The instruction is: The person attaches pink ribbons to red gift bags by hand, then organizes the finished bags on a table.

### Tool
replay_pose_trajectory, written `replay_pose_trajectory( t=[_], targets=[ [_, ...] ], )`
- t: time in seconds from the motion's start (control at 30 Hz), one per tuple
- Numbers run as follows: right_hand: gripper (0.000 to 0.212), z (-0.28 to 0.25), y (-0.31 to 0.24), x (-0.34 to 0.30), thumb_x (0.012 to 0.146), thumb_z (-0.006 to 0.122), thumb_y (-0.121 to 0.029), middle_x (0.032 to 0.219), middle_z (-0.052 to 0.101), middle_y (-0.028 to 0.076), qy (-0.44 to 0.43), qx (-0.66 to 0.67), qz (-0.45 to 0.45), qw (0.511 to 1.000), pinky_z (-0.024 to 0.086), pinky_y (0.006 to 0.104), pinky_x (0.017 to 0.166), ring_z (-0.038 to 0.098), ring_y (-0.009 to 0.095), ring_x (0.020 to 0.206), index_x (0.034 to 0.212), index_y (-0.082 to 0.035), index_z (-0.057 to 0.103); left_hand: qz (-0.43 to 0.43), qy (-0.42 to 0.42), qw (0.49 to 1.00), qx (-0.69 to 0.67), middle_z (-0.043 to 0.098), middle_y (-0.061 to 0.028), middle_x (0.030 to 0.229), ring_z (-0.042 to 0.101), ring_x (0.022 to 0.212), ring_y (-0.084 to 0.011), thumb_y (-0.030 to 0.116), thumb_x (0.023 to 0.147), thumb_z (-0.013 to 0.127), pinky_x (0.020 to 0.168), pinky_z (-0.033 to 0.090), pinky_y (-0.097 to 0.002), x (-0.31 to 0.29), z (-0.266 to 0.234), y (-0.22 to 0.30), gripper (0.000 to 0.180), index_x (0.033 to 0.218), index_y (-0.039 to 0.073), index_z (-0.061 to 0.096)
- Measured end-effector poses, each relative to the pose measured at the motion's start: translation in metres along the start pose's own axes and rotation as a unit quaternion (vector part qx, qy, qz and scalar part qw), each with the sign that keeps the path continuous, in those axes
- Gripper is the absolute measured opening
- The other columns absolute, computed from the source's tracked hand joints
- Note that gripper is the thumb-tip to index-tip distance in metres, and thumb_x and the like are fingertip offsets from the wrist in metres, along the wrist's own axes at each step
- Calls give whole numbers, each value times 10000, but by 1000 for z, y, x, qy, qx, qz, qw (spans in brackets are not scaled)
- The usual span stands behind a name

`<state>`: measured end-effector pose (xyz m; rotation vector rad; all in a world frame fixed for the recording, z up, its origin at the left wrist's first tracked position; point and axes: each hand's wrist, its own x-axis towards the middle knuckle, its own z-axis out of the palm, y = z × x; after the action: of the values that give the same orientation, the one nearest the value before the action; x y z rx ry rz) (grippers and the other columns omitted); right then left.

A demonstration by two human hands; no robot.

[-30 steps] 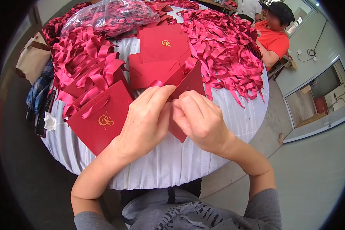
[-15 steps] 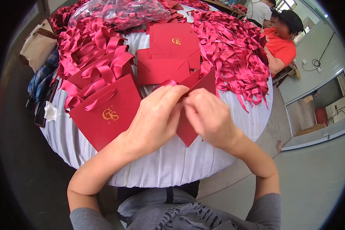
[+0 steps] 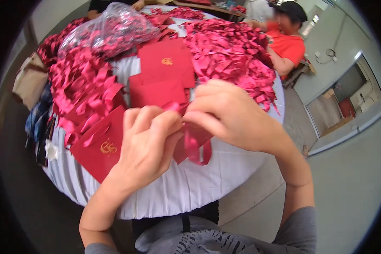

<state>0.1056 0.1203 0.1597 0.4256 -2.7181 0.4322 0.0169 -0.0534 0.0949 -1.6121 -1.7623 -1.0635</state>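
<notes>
A red paper gift bag is between my hands, partly hidden behind them. My left hand is closed in a pinch at its upper edge. Fingers bent, my right hand pinches a red ribbon beside the left fingertips. A loop of that ribbon hangs down over the bag's front. The exact grip points are covered by my fingers. Left of my left hand lies another red gift bag with a gold emblem and a ribbon handle.
Flat red bags are stacked beyond my hands. Heaps of ribbon-handled pieces cover the far right and left. A clear plastic sack lies at the back. A co-worker in an orange-red shirt sits at the far right.
My right hand has lifted a little, and a ribbon loop now shows below the fingers. The view has shifted, so the table appears lower and farther left.
</notes>
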Motion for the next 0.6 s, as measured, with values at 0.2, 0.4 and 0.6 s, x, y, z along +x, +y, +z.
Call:
replay_pose_trajectory(
  t=[0.2, 0.4, 0.6],
  targets=[
    [174, -29, -8, 12, 744, 576, -134, 622, 610, 176, -200, 105, 63, 972, 464, 407, 590, 610, 309, 601, 717, 19, 653, 16, -14, 997, 68, 626, 19, 789, 525, 810, -200, 65, 679, 727, 759, 321, -344, 2, -5, 26, 253, 909, 84, 625],
    [146, -13, 3, -4, 730, 599, -102, 698, 655, 149, -169, 167, 101, 966, 480, 351, 597, 637, 234, 634, 771, 14, 679, 20, -61, 998, 5, 644, 3, 800, 505, 676, -189, 33, 715, 693, 657, 321, -334, 4, -6, 24, 224, 925, 66, 622],
    [144, -15, 6, -11, 820, 620, -99, 679, 635, 30, -135, 314, 213, 915, 459, 220, 581, 578, 51, 658, 800, 31, 679, -10, -74, 987, -142, 659, -77, 809, 627, 632, -228, -14, 792, 627, 525, 410, -321, 8, 2, 13, 221, 1006, 30, 593]
  ],
)
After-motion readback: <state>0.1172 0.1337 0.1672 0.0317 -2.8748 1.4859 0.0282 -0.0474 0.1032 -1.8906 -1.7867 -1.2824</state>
